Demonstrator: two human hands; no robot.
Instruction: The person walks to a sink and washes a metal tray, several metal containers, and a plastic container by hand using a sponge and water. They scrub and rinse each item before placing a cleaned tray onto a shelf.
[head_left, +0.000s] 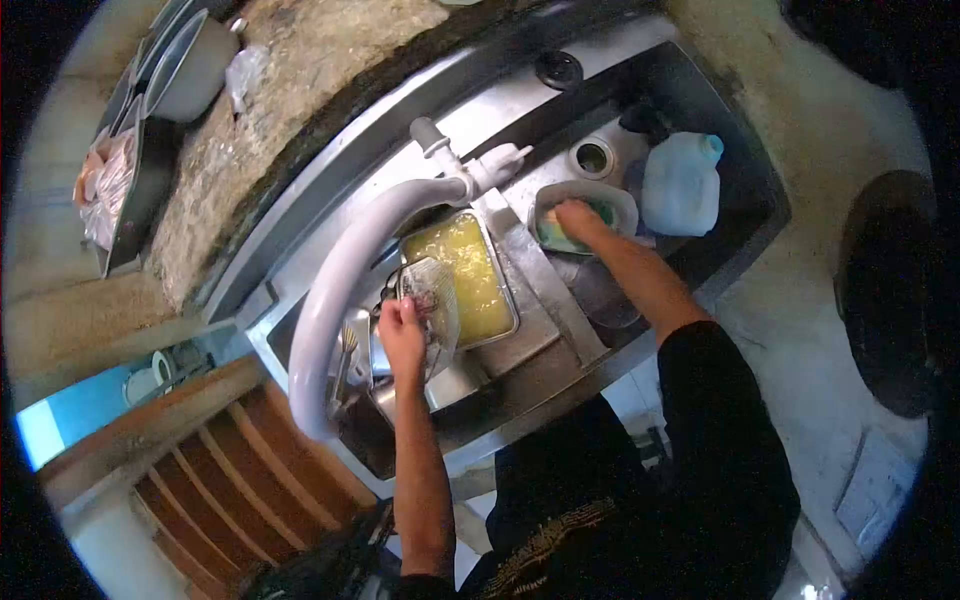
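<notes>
My left hand [403, 338] is closed on the near edge of a clear, patterned dish [440, 300], tilted over the left side of the sink. Beneath and beyond the dish sits a rectangular metal tray [480, 285] of yellowish liquid. My right hand [578, 222] reaches into a pale plastic tub [625, 205], its fingers closed on a green and yellow sponge [553, 232]. The fingertips are partly hidden by the tub and the hand itself.
A white curved faucet [350, 250] arches over the left basin. Forks [347, 350] and metal ware lie below it. A bluish jug [682, 185] and an opened round container [592, 157] stand right. Pans [185, 75] rest on the stone ledge [300, 60].
</notes>
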